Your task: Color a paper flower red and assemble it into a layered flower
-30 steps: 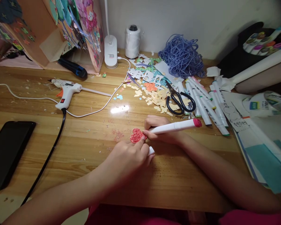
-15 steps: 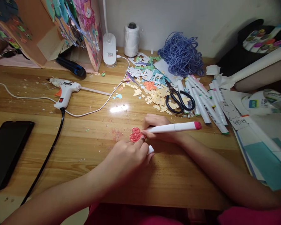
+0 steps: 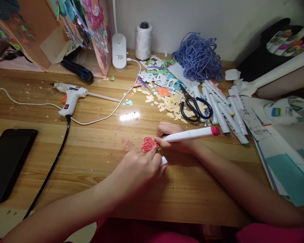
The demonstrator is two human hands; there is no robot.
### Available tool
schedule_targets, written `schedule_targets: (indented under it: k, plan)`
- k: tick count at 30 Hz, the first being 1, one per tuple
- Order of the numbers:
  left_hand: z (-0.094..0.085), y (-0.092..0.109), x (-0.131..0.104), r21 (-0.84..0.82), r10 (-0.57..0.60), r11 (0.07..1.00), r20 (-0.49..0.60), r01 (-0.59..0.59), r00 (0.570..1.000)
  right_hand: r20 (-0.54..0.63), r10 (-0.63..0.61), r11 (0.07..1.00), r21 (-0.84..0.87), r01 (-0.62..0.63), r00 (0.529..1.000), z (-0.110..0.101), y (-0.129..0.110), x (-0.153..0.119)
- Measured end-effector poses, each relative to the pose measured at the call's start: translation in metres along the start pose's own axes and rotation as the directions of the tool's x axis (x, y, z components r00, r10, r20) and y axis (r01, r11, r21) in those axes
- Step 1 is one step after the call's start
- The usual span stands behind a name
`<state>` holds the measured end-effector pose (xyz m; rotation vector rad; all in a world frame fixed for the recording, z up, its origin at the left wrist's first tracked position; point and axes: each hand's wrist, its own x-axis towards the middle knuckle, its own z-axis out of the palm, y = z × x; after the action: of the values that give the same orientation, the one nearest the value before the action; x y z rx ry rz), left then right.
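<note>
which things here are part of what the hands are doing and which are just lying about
In use:
- white marker with pinkish-red end, right hand
- small red patterned cutout, left hand

Seemingly idle:
- white glue gun
- black-handled metal scissors
- black phone
- tangled blue cord

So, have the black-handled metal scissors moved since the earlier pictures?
No, the scissors keep the same place relative to the tangled blue cord pile.
</note>
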<state>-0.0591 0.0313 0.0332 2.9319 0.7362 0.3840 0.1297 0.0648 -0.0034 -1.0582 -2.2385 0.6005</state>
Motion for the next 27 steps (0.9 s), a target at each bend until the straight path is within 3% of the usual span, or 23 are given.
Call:
schedule_targets:
  k: [11,17,27]
  plan:
    - [-0.0007,0.0013,0.0018,-0.033,-0.015,0.999,0.041,0.017,0.999,0.085,0.073,0.987,0.135,-0.084,0.994,-0.0044,-0.0014,0.0006]
    - [-0.0020,0.0006,0.0008,-0.040,-0.017,0.999,0.060,0.019,0.998,0.054,0.039,0.996,0.074,-0.043,0.998,-0.0025,0.0001,-0.0008]
    - [0.0035,0.0020,0.0002,0.033,-0.006,0.999,-0.022,0.007,1.000,0.060,0.070,0.993,0.095,-0.075,0.996,-0.0020,-0.0003,-0.0008]
